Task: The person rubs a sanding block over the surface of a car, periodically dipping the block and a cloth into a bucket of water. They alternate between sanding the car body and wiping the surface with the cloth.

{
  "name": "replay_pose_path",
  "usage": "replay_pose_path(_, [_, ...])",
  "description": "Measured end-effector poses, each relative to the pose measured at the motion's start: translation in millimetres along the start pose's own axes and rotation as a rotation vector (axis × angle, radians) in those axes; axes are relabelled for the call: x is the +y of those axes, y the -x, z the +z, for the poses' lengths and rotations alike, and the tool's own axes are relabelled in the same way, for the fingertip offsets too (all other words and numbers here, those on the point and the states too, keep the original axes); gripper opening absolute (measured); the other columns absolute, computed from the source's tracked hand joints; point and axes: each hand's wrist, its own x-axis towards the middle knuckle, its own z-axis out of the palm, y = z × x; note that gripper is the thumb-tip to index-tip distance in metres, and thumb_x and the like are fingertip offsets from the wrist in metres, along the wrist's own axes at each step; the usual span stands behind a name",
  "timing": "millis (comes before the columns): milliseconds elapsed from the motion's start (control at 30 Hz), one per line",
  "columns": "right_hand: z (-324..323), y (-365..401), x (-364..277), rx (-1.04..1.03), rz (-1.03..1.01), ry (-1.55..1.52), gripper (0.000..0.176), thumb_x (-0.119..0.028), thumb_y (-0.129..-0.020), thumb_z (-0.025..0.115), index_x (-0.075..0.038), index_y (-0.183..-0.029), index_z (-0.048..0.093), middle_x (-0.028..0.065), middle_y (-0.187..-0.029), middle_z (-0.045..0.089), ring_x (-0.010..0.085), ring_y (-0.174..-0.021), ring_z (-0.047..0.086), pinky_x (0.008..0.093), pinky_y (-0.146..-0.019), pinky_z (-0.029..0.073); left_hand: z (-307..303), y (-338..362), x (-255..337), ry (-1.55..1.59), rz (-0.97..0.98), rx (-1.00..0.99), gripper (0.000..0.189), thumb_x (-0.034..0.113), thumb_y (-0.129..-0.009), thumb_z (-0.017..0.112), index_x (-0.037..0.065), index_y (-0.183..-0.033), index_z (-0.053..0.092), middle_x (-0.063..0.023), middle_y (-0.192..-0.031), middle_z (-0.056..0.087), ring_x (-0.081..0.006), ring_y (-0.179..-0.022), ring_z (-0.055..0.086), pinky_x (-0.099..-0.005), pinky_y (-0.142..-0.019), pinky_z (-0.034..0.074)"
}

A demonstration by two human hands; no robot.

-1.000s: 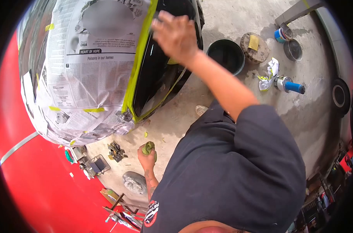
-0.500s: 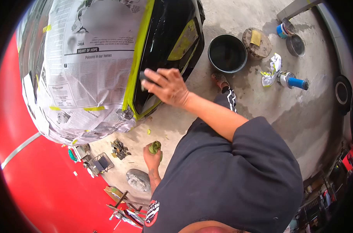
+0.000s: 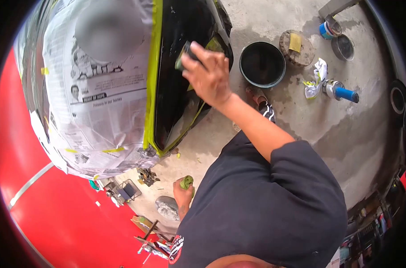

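Black panel (image 3: 168,85) is edged by yellow tape (image 3: 153,80), likely to secure newspaper (image 3: 111,123) at left; over the panel a block (image 3: 181,58) is gripped by the right hand (image 3: 208,76) — green cloth (image 3: 186,181) is clutched nearer by the left hand (image 3: 181,193).

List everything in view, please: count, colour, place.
Panel: one, black, ahead
Newspapers: several, white, left
Tape: several, yellow, panel edge
Tub: one, black, floor
Slab: one, grey, floor
Pad: one, yellow, on slab
Bucket: one, blue, floor
Bowl: one, grey, floor
Wad: one, white, floor
Canister: one, blue, floor
Backdrop: one, red, left
Clutter: uncounted, mixed, edges
Cloth: one, green, left hand
Block: one, dark, right hand
Shirt: one, black, worn
Left hand: one, low
Right hand: one, ahead
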Motion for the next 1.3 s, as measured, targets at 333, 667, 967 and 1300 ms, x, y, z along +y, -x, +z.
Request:
replay_pose_path(333, [58, -189, 113, 0.079, 0.093, -0.206, 0.031, -0.025, -0.099, 0.064, -0.007, -0.123, 0.069, 0.0165, -0.128, 0.069, 0.0361, -0.123, 0.062, 0.0461, -0.104, 0.046, -24, -46, 113, -0.028, 0.24, 0.028, 0.045, 0.007, -0.071, 0.082, 0.003, -0.114, 0.068, -0.0189, -0.11, 0.067, -0.039, -0.103, 0.066, -0.0451, -0.091, 0.053])
replay_pose_path(667, [34, -118, 127, 0.07, -0.108, -0.372, 0.04, -0.02, -0.085, 0.081, -0.016, -0.123, 0.072, 0.0059, -0.139, 0.065, 0.029, -0.113, 0.06, 0.0412, -0.1, 0.046, -22, -47, 159, -0.004, 0.209, -0.006, 0.044, 0.008, -0.073, 0.084, 0.003, -0.114, 0.069, -0.018, -0.112, 0.068, -0.0369, -0.104, 0.068, -0.0431, -0.093, 0.054])
replay_pose_path(967, [112, -251, 175, 0.082, 0.087, -0.353, 0.031, -0.031, -0.089, 0.076, -0.016, -0.116, 0.075, 0.01, -0.122, 0.073, 0.0333, -0.108, 0.068, 0.0443, -0.096, 0.051, -11, -42, 189, 0.02, 0.256, -0.034, 0.041, 0.007, -0.074, 0.082, 0.003, -0.113, 0.07, -0.0162, -0.11, 0.068, -0.0347, -0.104, 0.067, -0.0419, -0.093, 0.053])
replay_pose_path(1300, [87, -288, 118, 0.003, 0.136, -0.168, 0.026, -0.03, -0.094, 0.068, -0.016, -0.115, 0.072, 0.0107, -0.124, 0.07, 0.0367, -0.122, 0.061, 0.0509, -0.101, 0.049, -7, -44, 217, -0.045, 0.301, 0.001, 0.041, 0.009, -0.074, 0.082, 0.004, -0.113, 0.07, -0.0157, -0.108, 0.068, -0.0355, -0.103, 0.066, -0.0419, -0.091, 0.053])
